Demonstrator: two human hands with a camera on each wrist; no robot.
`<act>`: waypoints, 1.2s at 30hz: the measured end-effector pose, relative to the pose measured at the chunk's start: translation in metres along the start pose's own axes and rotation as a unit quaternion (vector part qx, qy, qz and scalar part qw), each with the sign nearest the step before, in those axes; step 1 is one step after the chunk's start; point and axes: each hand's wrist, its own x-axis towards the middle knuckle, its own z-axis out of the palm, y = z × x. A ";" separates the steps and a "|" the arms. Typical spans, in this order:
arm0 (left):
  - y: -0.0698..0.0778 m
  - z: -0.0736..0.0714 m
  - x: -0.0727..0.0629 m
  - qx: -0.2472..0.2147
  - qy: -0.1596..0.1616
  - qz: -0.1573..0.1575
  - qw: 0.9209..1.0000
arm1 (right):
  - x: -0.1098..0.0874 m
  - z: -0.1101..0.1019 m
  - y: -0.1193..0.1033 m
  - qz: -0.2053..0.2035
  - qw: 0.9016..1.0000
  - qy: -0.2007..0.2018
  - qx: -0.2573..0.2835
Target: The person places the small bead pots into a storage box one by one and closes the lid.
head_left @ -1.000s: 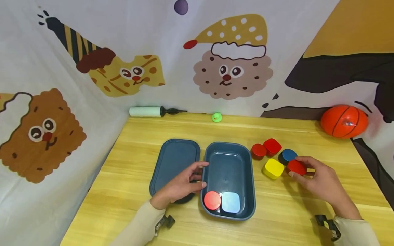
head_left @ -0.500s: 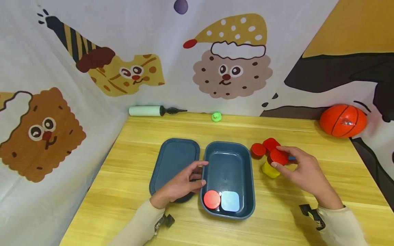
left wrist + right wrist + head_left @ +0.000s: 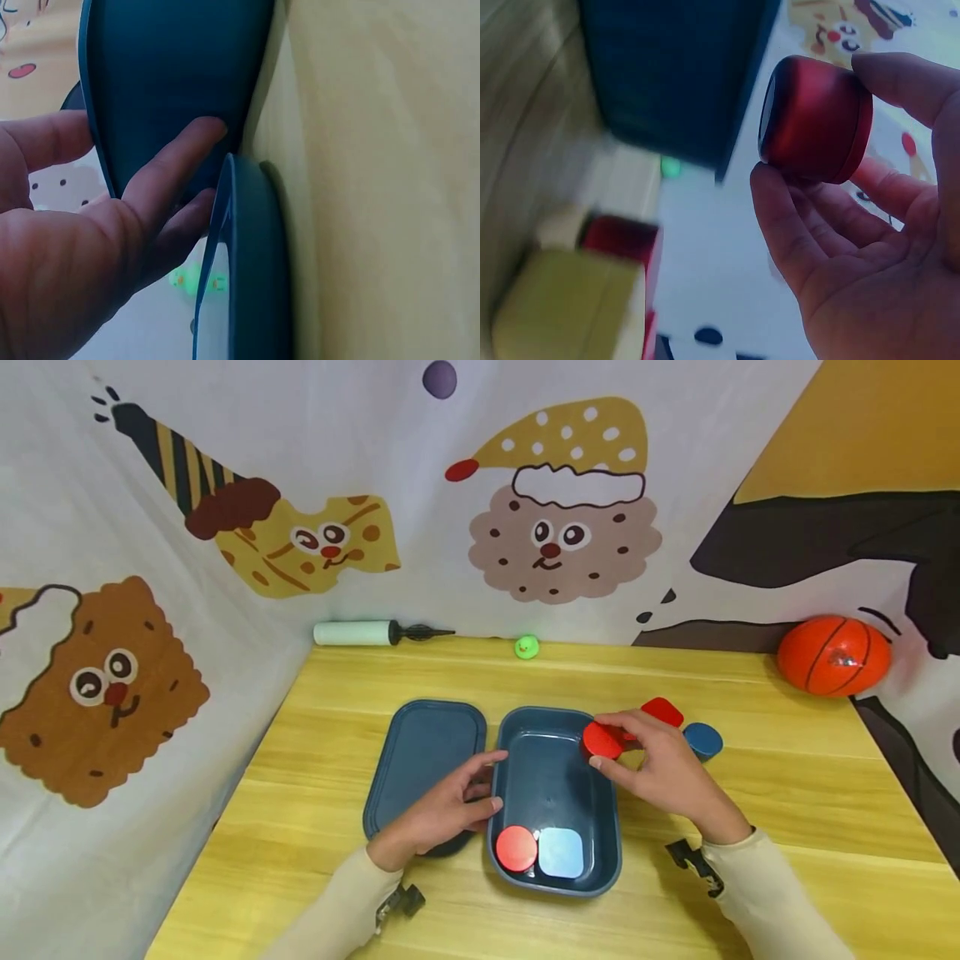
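Thumb and fingers of my right hand (image 3: 660,764) pinch a round red tin (image 3: 817,120); in the head view it overlaps the right rim of the dark blue plastic box (image 3: 551,777), which is open-topped. Fairly straight fingers of my left hand (image 3: 442,810) lie along the box's left side, fingertips right at the rim; the left wrist view shows them against its outer wall (image 3: 172,60). Inside the box, near its front end, sit another round red tin (image 3: 517,848) and a light blue rounded-square tin (image 3: 561,852).
The box's dark blue lid (image 3: 427,768) lies to the left. Right of the box stand a square red tin (image 3: 663,713), a round blue tin (image 3: 703,741) and a yellow tin (image 3: 566,300). Farther back are a hand pump (image 3: 356,632), a green toy duck (image 3: 527,647) and a toy basketball (image 3: 834,656).
My right hand has carried the round red tin leftward from the group of tins to the box's right rim. My left hand has stayed by the box's left side.
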 end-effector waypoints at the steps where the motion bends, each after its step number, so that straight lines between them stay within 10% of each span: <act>1: 0.001 -0.001 0.000 0.000 0.001 0.000 1.000 | 0.002 0.003 -0.003 -0.006 1.000 -0.003 0.004; 36: 0.012 -0.007 0.006 -0.015 -0.046 -0.005 0.999 | 0.017 0.078 -0.043 -0.176 0.962 -0.204 0.041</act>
